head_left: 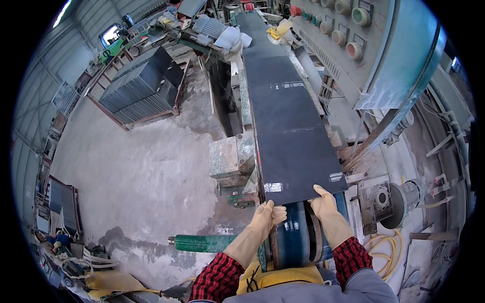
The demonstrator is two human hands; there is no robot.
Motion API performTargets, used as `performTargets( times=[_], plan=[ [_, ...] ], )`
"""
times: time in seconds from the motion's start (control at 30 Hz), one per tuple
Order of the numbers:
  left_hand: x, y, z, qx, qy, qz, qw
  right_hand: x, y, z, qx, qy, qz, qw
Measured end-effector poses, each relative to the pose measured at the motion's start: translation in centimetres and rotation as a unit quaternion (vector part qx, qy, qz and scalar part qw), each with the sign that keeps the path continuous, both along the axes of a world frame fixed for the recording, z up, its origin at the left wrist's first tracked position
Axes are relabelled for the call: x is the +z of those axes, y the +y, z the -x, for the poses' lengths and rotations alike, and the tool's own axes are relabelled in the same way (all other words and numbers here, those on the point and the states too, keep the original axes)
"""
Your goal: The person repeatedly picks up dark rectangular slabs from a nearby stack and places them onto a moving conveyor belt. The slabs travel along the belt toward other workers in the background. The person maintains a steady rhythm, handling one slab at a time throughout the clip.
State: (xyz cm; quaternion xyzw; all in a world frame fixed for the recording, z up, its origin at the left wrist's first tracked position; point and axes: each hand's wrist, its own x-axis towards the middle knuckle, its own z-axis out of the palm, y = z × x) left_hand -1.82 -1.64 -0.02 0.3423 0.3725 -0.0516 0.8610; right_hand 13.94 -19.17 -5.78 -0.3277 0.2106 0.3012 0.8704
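Observation:
A flat dark grey slab [300,164] with a glossy face lies on the near end of a long conveyor line. My left hand [267,216], in a cream glove, is closed at the slab's near left corner, thumb up against the edge. On the near edge further right, my right hand [325,204], gloved alike, grips with its thumb on top; its fingers are partly hidden. Below both hands runs the blue roller or belt end [292,240] of the conveyor. Another dark slab [284,103] lies just beyond, its edge meeting the first.
Left, a rusty metal rack [174,112] holds many upright dark slabs [144,86]. A green cylinder [204,243] juts out left of the conveyor. A control cabinet with round fittings [353,50] leans in at right, above a motor [404,199] and coiled yellow hose [388,255].

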Motion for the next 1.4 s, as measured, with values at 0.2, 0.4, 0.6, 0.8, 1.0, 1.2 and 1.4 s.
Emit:
performTargets(
  times=[0.2, 0.4, 0.6, 0.8, 1.0, 1.2, 1.4],
  plan=[
    [-0.6, 0.0, -0.2, 0.006, 0.006, -0.021, 1.000, 0.6, 0.3, -0.2, -0.005, 0.015, -0.014, 1.000],
    [-0.7, 0.3, -0.6, 0.011, -0.005, -0.032, 0.999, -0.6, 0.2, -0.6, 0.004, -0.012, 0.017, 1.000],
    [-0.3, 1.9, -0.2, -0.112, 0.006, -0.170, 0.979, 1.9, -0.7, -0.7, 0.115, 0.091, -0.030, 0.989],
    [2.1, 4.5, 0.4, -0.314, 0.063, -0.503, 0.803, 3.4, -3.8, -3.4, 0.339, 0.013, 0.194, 0.920],
    [1.2, 3.1, 13.9, -0.140, 0.031, -0.338, 0.930, 10.7, -2.4, -6.8, 0.259, -0.104, 0.054, 0.959],
    [0.4, -2.0, 30.7, 0.139, 0.131, -0.255, 0.948, 8.8, 3.0, 1.5, 0.373, -0.096, -0.033, 0.922],
    [-1.4, -9.9, 44.6, 0.339, 0.211, -0.231, 0.887, 5.0, 8.0, 15.2, 0.503, -0.034, -0.089, 0.859]
  ],
)
